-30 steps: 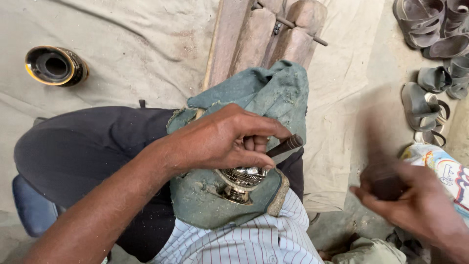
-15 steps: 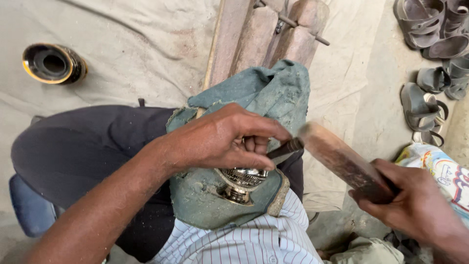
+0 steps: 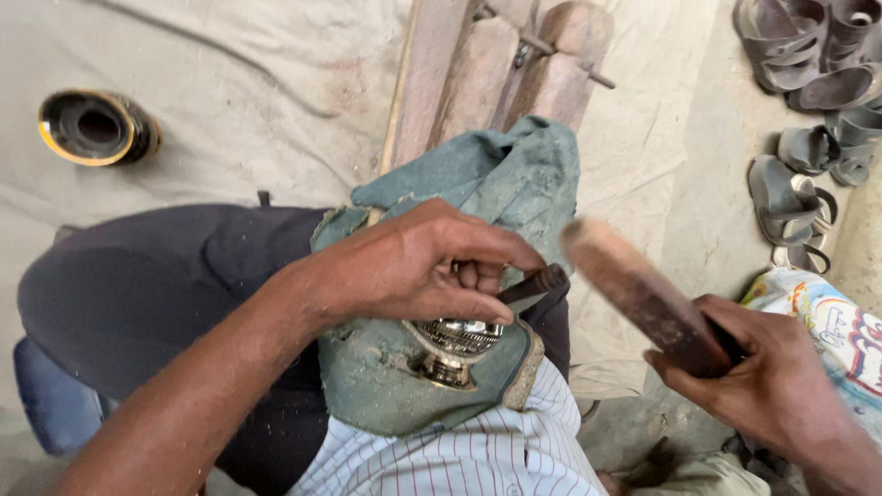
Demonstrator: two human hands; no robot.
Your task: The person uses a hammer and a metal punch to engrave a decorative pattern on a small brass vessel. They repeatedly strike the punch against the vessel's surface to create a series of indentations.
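While the left hand (image 3: 413, 266) curled tight around a dark metal punch (image 3: 533, 283), its fingers (image 3: 478, 276) were closed on the shaft so that only the blunt end stuck out past the knuckles toward the right. Just under those fingertips sat a small shiny metal vessel (image 3: 455, 344) with a ribbed body and a narrow foot, pressed into a green padded cloth (image 3: 395, 377) that lay over the person's lap. Off to the right of the punch, a little apart from its end, the right hand (image 3: 763, 377) was wrapped fully around the lower part of a wooden mallet (image 3: 634, 294), whose blurred head hung just beside the punch's tip. Beyond the left knuckles a wooden frame (image 3: 478, 73) rested on a pale ground sheet (image 3: 230, 83). Far to the left of that hand lay a round dark vessel with a golden rim (image 3: 96, 129), and beyond the right hand several grey sandals (image 3: 799, 138) were scattered.
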